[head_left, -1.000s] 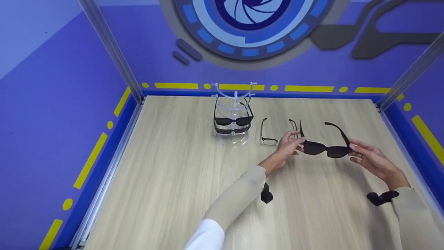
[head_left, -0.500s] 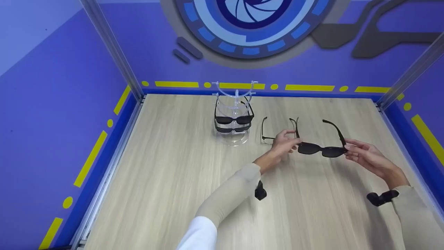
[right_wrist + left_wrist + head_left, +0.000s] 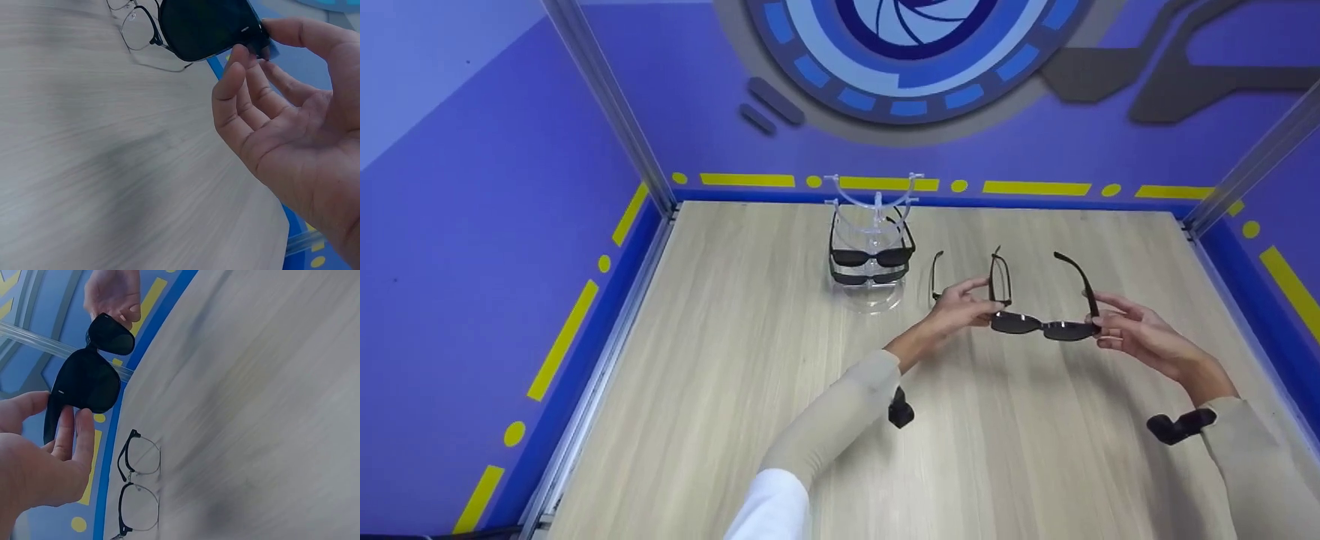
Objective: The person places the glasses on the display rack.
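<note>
Sunglasses held between two hands above the bench

The left grip (image 3: pixel 958 309) and the right grip (image 3: pixel 1147 334), a person's bare hands, pinch one pair of sunglasses (image 3: pixel 1017 323) at opposite ends, thumb against fingers at each outer corner. The sunglasses hang between both grips, clear of the bench (image 3: pixel 720 390), lenses towards the person and arms unfolded, pointing away.

Just beyond the left grip, and partly hidden by it, clear-lensed glasses (image 3: pixel 135 484) sit on the bench with their arms unfolded too. They have dark upper rims and thin metal lower ones.

Farther off, to the left of the left grip, stands a clear plastic rack (image 3: pixel 877 202). It bears an upper dark pair (image 3: pixel 872 257) and, right beneath, a lower dark pair (image 3: pixel 851 280). Behind each grip, a small black camera (image 3: pixel 901 411) sits by a beige sleeve (image 3: pixel 832 412). A blue-purple wall (image 3: pixel 720 142) with yellow dashes rises beyond both grips.
</note>
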A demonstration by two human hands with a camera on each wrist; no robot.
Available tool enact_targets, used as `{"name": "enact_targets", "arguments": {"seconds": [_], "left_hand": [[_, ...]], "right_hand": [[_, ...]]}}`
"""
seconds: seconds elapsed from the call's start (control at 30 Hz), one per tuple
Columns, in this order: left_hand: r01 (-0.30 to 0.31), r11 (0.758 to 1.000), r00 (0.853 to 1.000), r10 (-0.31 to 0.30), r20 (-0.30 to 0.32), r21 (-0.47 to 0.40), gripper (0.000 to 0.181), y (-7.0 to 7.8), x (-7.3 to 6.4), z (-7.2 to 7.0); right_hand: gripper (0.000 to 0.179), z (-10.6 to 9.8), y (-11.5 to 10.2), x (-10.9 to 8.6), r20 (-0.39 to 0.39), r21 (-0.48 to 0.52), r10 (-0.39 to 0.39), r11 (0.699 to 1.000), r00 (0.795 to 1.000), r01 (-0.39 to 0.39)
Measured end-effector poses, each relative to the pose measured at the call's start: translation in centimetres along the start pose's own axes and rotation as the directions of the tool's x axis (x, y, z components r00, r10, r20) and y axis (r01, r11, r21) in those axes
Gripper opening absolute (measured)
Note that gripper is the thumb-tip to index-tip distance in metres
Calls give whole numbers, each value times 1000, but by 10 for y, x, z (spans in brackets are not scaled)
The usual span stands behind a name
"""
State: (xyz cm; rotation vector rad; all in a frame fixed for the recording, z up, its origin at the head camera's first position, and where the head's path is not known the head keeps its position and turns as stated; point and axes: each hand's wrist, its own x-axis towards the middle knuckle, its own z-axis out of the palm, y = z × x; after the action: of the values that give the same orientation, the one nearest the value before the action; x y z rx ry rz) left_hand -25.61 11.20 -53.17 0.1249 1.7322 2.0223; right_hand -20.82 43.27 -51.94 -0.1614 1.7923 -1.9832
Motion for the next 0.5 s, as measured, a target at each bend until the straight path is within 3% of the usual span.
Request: {"name": "enact_targets", "arguments": {"seconds": [0.37,0.5], "left_hand": [[-6,998,997,1,71,64,69,3,-16,-26],[-14,997,998,8,69,82,69,4,-22,-33]], "right_hand": [[46,21,-5,3,-54,-126,5,992,999,-12],[45,28,-3,5,-41,-124,-6,992,999,0]]}}
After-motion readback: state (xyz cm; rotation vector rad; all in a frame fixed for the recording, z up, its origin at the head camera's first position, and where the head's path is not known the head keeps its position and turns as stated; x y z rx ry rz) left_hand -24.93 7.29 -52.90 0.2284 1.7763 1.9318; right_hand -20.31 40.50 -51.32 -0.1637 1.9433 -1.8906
